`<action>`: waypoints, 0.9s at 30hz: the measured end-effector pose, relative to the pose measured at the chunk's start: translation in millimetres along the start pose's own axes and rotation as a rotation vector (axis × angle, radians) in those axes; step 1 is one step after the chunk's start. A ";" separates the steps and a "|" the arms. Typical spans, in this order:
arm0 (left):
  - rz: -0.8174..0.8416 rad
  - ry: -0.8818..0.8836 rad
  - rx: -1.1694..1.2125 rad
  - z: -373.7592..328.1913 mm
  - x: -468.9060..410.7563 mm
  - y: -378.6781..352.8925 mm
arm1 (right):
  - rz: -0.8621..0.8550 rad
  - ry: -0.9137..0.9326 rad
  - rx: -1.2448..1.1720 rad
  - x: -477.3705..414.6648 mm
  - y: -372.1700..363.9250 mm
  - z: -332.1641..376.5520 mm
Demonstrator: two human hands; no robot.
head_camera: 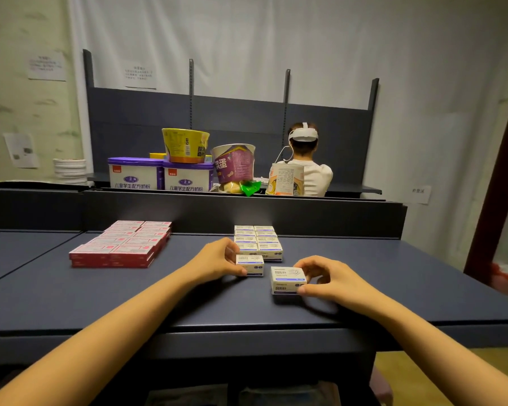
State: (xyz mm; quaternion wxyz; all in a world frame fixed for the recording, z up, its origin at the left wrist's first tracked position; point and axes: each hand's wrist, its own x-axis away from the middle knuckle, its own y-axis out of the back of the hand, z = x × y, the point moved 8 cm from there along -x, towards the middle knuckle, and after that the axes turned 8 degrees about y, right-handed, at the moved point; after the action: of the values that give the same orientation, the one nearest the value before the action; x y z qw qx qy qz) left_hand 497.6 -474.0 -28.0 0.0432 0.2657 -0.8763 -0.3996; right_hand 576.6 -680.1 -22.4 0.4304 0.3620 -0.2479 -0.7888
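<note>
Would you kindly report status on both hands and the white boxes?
Left hand grips one white box by the stack. Right hand grips a second box, apart. Nothing between.

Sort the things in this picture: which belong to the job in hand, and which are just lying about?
In the job: left hand pinching the white box by the rows; right hand pinching the nearer white box; rows of white boxes behind them.
Lying about: red boxes; milk powder tubs; noodle cups; stack of plates.
</note>
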 end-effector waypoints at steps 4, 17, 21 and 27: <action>-0.075 0.003 -0.031 0.4 0.6 2.1 | -0.073 -0.014 -0.050 -7.2 11.6 -1.1; -0.185 -0.032 -0.008 4.6 3.5 1.1 | -0.027 -0.147 0.131 -57.7 -10.5 -23.9; -0.180 -0.037 0.002 4.8 4.5 -0.1 | -0.044 -0.153 0.136 -60.9 -11.5 -25.5; -0.166 -0.025 0.014 3.4 8.0 -2.1 | -0.067 -0.162 0.140 -61.6 -14.7 -26.2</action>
State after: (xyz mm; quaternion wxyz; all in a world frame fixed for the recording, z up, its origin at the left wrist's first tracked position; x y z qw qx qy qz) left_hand 490.7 -476.8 -32.9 -0.0028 0.3329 -0.8544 -0.3990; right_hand 612.4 -621.9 -26.8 0.3562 0.3344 -0.3241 -0.8101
